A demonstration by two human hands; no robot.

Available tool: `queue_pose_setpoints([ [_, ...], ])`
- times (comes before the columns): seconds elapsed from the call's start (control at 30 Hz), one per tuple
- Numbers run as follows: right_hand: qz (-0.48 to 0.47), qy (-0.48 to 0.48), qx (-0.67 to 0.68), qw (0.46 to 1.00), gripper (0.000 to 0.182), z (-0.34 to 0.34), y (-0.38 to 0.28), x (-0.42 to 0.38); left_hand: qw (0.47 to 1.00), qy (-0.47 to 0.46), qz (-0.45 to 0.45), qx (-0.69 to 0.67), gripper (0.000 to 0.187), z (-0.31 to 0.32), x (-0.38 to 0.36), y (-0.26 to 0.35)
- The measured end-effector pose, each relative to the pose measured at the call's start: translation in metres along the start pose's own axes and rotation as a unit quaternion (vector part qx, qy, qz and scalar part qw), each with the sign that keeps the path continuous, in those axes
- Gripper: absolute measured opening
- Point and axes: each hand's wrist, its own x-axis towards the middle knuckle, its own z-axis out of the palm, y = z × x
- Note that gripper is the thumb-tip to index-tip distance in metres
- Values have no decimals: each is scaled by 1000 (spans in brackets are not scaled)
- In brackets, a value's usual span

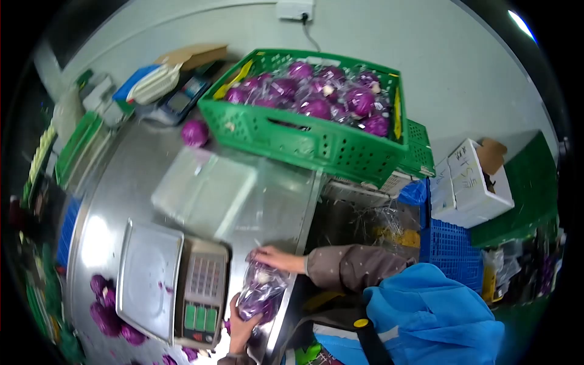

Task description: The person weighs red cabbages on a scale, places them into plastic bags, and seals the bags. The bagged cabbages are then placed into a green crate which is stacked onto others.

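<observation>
A red cabbage [263, 293] in clear plastic wrap lies at the table's near edge, right of the scale, between my two hands. My left hand [241, 325] is closed around its lower side, thumb and fingers spread along the wrap. At its upper end, my right hand [277, 260] has its fingers curled on the plastic; the fingertips are partly hidden. Beside them stands a digital scale [205, 286] with a bare metal pan [149, 280]. A stack of clear plastic sheets or bags [204, 191] lies above the scale on the steel table [277, 207].
A green crate [304, 143] full of wrapped red cabbages stands at the back. One loose cabbage [194, 133] sits beside it. Several unwrapped cabbages [106, 317] lie left of the scale pan. Blue crates [451, 246] and a white box [468, 185] are at the right.
</observation>
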Motion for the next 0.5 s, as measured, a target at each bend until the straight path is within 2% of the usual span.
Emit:
queue_pose_setpoints([
  [0.03, 63, 7, -1, 998, 41, -1, -8, -4, 996, 13, -43, -72, 76, 1, -3, 15],
  [0.07, 25, -22, -4, 999, 45, -8, -24, -12, 997, 7, -22, -70, 66, -6, -1, 16],
  [0.1, -12, -51, -8, 999, 51, -15, -41, -23, 992, 27, -105, -59, 56, 0, -16, 55],
  [0.13, -21, -46, -7, 999, 51, -25, -59, -31, 982, 58, -168, -65, 55, -1, -9, 69],
  [0.17, -88, -58, -66, 992, 59, -39, -82, -38, 966, 90, -231, -70, 54, -3, 1, 81],
  [0.23, -195, -66, -163, 965, 83, -68, -137, -55, 956, 136, -150, -212, 54, 26, 28, 118],
  [0.27, -253, -52, -209, 943, 89, -83, -171, -68, 972, 87, 1, -220, 68, 55, 33, 146],
  [0.3, -301, -7, -270, 914, 93, -101, -196, -79, 965, 56, -1, -256, 73, 70, 48, 169],
  [0.33, -324, 63, -371, 868, 93, -121, -219, -89, 952, -19, -13, -305, 78, 68, 72, 178],
  [0.37, -301, 131, -396, 858, 88, -140, -236, -97, 927, -92, 22, -363, 82, 88, 91, 202],
  [0.4, -327, 184, -441, 815, 83, -161, -256, -107, 932, -164, 69, -317, 85, 94, 116, 213],
  [0.43, -293, 233, -455, 808, 79, -179, -269, -118, 955, -170, 120, -211, 84, 134, 120, 243],
  [0.47, -277, 277, -493, 777, 75, -197, -280, -127, 949, -218, 174, -144, 79, 162, 139, 263],
  [0.5, -203, 290, -505, 787, 73, -208, -295, -141, 957, -219, 163, -95, 74, 183, 166, 275],
])
